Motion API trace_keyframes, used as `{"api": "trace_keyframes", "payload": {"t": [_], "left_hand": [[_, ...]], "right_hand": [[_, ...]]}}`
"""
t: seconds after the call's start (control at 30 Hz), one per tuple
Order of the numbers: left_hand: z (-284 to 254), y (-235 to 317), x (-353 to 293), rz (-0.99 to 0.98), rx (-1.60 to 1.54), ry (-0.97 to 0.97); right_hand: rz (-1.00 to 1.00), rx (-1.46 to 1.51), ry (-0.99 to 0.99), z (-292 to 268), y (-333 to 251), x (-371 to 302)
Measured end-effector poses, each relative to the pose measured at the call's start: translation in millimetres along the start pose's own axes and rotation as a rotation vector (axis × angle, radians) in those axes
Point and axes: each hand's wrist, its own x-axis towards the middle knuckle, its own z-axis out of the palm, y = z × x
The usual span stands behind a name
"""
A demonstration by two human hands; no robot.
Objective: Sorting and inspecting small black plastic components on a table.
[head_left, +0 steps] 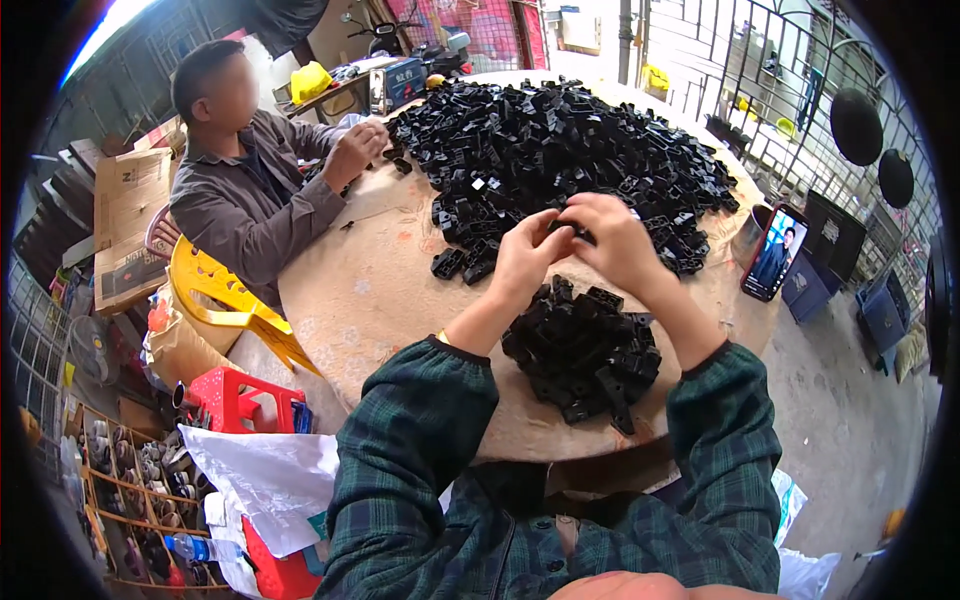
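Note:
My left hand [527,252] and my right hand [612,240] meet above the table, fingers closed around a small black plastic part [580,233]. Most of that part is hidden by my fingers. Just beyond them spreads a large heap of similar black plastic parts [540,140]. A smaller pile of black parts [580,350] lies between my forearms, close to the near edge of the round table [350,280]. Both my arms wear dark green checked sleeves.
A co-worker [250,190] sits at the table's left, hands near the heap. A phone [775,253] stands upright at the right edge. Left of the table are a yellow plastic chair [215,290] and a red stool [235,395]. Dark bins [810,285] stand at right.

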Motion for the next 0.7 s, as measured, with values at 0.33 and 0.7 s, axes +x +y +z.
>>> {"api": "trace_keyframes", "payload": {"t": [0.33, 0.7], "left_hand": [[-4.2, -2.4, -2.6, -0.118, -0.009, -0.210], [-7.6, 15.3, -0.4, -0.149, -0.093, -0.201]], "right_hand": [[0.098, 0.427, 0.028, -11.9, 3.6, -22.9], [0.335, 0.760, -0.196, -21.8, 14.3, -28.4]]}}
